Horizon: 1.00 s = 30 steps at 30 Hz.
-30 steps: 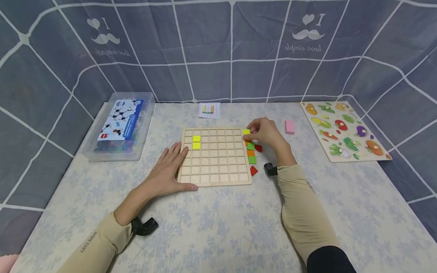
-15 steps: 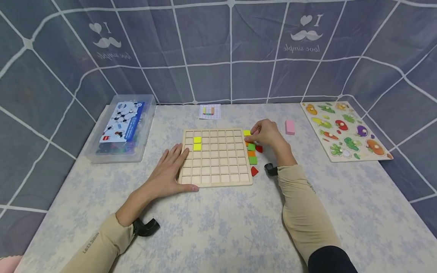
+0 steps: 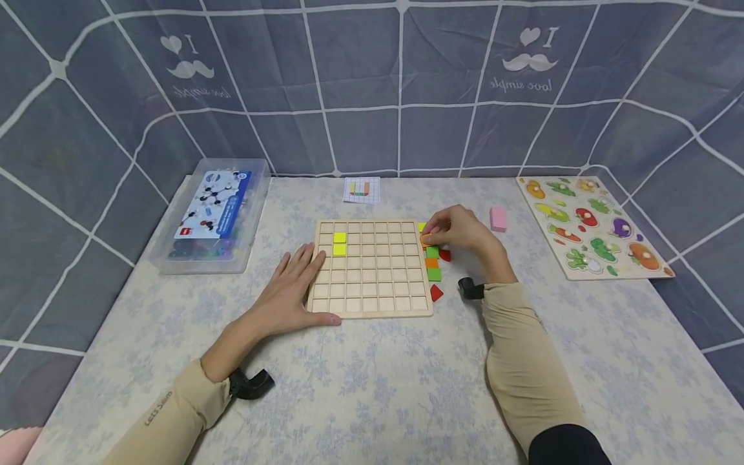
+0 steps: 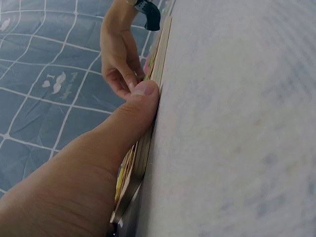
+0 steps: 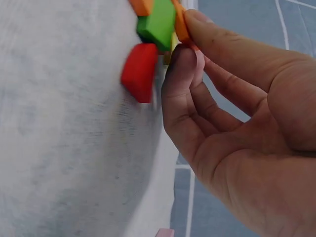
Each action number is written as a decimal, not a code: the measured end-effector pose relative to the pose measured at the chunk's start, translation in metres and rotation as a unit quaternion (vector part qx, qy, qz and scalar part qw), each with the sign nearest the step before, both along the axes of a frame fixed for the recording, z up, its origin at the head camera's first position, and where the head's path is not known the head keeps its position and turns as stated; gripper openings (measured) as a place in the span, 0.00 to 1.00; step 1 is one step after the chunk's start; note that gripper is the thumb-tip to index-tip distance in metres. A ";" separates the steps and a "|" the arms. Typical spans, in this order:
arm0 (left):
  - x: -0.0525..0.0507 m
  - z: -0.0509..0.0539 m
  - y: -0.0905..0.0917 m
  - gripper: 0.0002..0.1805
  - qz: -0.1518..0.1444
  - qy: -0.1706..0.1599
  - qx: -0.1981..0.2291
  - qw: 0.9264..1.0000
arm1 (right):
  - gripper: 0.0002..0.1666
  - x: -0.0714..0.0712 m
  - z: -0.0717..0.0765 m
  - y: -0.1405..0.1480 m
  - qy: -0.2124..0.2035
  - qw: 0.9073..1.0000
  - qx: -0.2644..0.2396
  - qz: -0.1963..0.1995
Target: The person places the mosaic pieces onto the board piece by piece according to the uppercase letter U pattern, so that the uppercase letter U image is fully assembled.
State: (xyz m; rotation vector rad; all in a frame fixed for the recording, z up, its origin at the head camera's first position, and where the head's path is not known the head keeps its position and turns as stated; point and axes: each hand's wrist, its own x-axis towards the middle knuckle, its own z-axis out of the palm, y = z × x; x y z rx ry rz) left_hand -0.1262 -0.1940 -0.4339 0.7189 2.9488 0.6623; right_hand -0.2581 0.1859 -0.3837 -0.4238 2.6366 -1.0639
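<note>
A wooden grid board (image 3: 372, 278) lies flat with two yellow squares (image 3: 340, 244) in cells at its upper left. The left hand (image 3: 287, 294) rests spread on the board's left edge, thumb along the near edge; its thumb also shows in the left wrist view. At the board's right side the right hand (image 3: 462, 229) pinches an orange piece (image 5: 181, 22) between thumb and fingers. Beside the board lie green squares (image 3: 434, 274), an orange square (image 3: 431, 263) and red pieces (image 3: 436, 293). A yellow piece is partly hidden behind the right hand.
A small pattern card (image 3: 361, 190) lies behind the board. At the left stands a clear plastic box (image 3: 200, 265) with a blue label. A pink block (image 3: 497, 219) and a vegetable puzzle board (image 3: 599, 226) lie to the right. A tile-patterned cloth hangs behind.
The right hand has moved slightly nearer, from beside the yellow piece, and now pinches the orange piece. The left hand has stayed on the board. The head view has shifted slightly.
</note>
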 end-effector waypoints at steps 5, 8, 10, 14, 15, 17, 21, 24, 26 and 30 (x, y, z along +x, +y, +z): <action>0.000 0.001 -0.002 0.74 -0.002 0.002 -0.004 1.000 | 0.11 0.004 0.005 0.000 -0.012 1.000 0.009 -0.012; -0.001 0.001 -0.001 0.74 -0.006 0.003 -0.009 1.000 | 0.10 0.007 0.008 0.000 -0.013 0.999 0.021 -0.024; 0.000 0.002 -0.001 0.74 -0.007 0.002 -0.010 1.000 | 0.10 0.008 0.008 -0.002 -0.003 0.999 0.021 -0.029; 0.001 0.004 -0.004 0.74 -0.005 0.001 -0.012 1.000 | 0.09 0.008 0.007 -0.012 0.034 0.999 0.003 -0.028; 0.001 0.004 -0.004 0.74 -0.005 0.001 -0.012 1.000 | 0.09 0.008 0.007 -0.015 0.043 0.999 -0.001 -0.026; 0.001 0.005 -0.005 0.74 -0.004 0.002 -0.012 1.000 | 0.08 0.008 0.005 -0.024 0.050 0.998 -0.008 -0.022; 0.001 0.004 -0.005 0.74 0.000 0.005 -0.010 1.000 | 0.08 0.007 0.003 -0.040 0.048 0.999 -0.006 -0.009; 0.000 0.002 -0.003 0.74 -0.001 0.003 -0.009 1.000 | 0.07 0.006 0.003 -0.051 0.044 0.999 0.004 -0.002; 0.000 0.001 -0.001 0.74 0.000 -0.001 -0.008 1.000 | 0.06 0.005 0.002 -0.056 0.050 0.999 0.011 0.003; 0.001 0.001 0.000 0.74 0.004 -0.003 -0.010 1.000 | 0.06 0.001 0.002 -0.067 0.061 0.998 0.011 0.007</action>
